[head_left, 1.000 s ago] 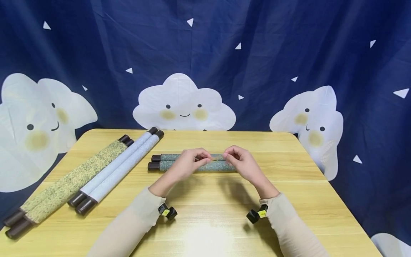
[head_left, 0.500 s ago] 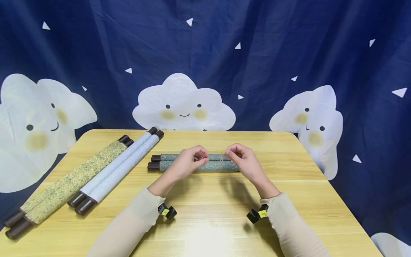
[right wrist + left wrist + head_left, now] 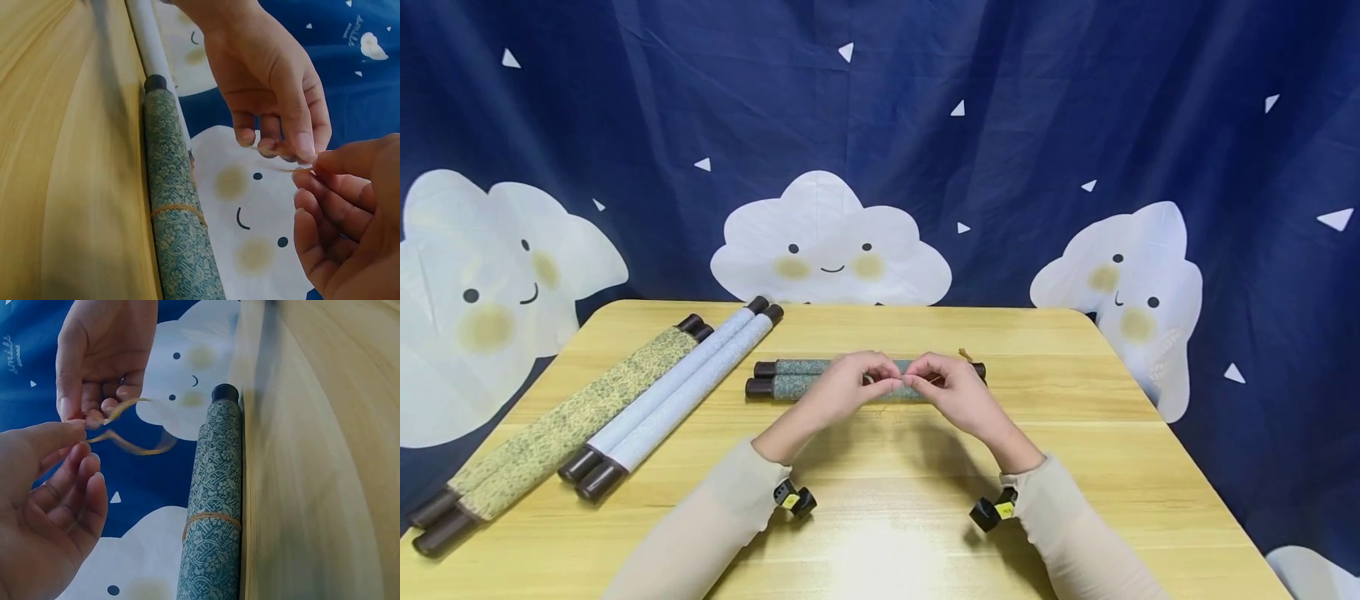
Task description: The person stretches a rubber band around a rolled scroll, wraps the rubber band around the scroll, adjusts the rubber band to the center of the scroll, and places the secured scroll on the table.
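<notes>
the green patterned scroll (image 3: 796, 387) lies crosswise on the desk (image 3: 880, 483), its two rolls side by side, directly beneath both hands in the head view. the left hand (image 3: 842, 387) is over its middle, and the right hand (image 3: 961, 393) is over the part nearer its right end. in the wrist views both hands are up off the scroll, not touching it. a thin tan cord (image 3: 142, 450) is pinched by both, thumb against finger, at a spot where the fingertips meet; its loose lengths curve away and are partly blurred. a turn of cord (image 3: 212, 516) also circles the scroll; whether it is the same piece, i cannot tell.

the arms reach forward from the near side and angle in toward each other, and the other fingers of each hand curl loosely. a small brown tag (image 3: 966, 356) sits by the scroll's right end. off to the left, slanting, lie a pale blue scroll (image 3: 677, 400) and a yellow patterned scroll (image 3: 580, 417), close beside one another.
</notes>
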The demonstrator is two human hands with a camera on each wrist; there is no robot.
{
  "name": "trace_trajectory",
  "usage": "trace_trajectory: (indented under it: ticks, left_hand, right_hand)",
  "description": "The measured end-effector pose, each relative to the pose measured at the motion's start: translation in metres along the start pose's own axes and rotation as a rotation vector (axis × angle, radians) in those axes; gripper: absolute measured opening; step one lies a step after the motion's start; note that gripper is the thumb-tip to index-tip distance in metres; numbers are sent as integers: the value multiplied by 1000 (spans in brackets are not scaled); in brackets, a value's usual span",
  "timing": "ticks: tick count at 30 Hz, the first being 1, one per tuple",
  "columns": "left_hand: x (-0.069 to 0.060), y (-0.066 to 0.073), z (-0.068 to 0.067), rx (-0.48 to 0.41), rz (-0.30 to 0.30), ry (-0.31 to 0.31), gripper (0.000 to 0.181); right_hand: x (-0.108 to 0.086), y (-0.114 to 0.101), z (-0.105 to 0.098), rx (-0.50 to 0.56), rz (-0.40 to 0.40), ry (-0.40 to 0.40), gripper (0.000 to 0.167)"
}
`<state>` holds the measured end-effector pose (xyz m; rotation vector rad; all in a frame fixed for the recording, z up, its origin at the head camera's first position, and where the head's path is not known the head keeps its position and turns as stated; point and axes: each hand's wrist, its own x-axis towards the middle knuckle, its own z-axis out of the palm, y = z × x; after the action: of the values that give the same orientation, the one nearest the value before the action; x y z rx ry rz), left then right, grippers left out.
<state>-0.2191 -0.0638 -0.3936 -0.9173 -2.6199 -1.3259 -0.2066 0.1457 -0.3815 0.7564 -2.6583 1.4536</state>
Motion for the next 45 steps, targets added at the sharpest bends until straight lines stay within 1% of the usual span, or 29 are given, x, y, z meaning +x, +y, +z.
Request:
trace_trajectory:
  ticks: [3, 6, 9, 13, 16, 19, 22, 25, 29, 32, 35, 36, 38, 39, 42, 45]
  left_hand:
    - [-1, -1, -1, -7, -2, 12, 6]
    - [-1, -2, -3, -16, 1, 31, 6]
    - [-1, -3, -5, -24, 3, 55, 6]
    - [0, -4, -8, -25, -17, 76, 4]
    - [1, -5, -9, -20, -34, 80, 4]
    - [2, -7, -9, -16, -43, 88, 6]
    - [2, -10, -10, -2, -37, 103, 6]
    - [3, -12, -13, 22, -31, 124, 6]
    - [2, -14, -18, 39, -31, 157, 6]
    - [2, -14, -19, 47, -41, 151, 6]
    - [2, -12, -15, 54, -61, 92, 6]
    - [2, -11, -13, 57, -67, 67, 6]
    - [2, -10, -9, 60, -79, 17, 7]
    - [2, -10, -7, 55, -82, -3, 7]
    - [1, -9, -4, 40, -83, -38, 6]
    - [1, -8, -3, 21, -85, -54, 4]
  right_hand:
    - [-1, -1, -2, -14, -15, -16, 8]
    - [-1, -3, -4, -33, -23, -44, 5]
    - [-1, -1, -7, -30, -26, -66, 4]
    - [0, 5, -15, -12, -24, -62, 5]
    - [0, 9, -24, 6, -17, -80, 5]
    - [-1, 11, -33, 49, -4, -130, 5]
    - [-2, 12, -41, 95, 3, -189, 5]
    - [-3, 13, -48, 118, 15, -253, 6]
    - [-4, 15, -56, 79, 40, -324, 6]
    - [-5, 16, -61, 11, 63, -346, 5]
    - [-6, 15, -66, -53, 88, -334, 7]
    - [-6, 15, -66, -60, 98, -317, 8]
    - [-6, 14, -65, -43, 116, -263, 11]
    - [-5, 13, -64, -11, 120, -233, 13]
    - [-4, 11, -59, 153, 123, -143, 19]
    - [-3, 9, -54, 356, 89, -96, 18]
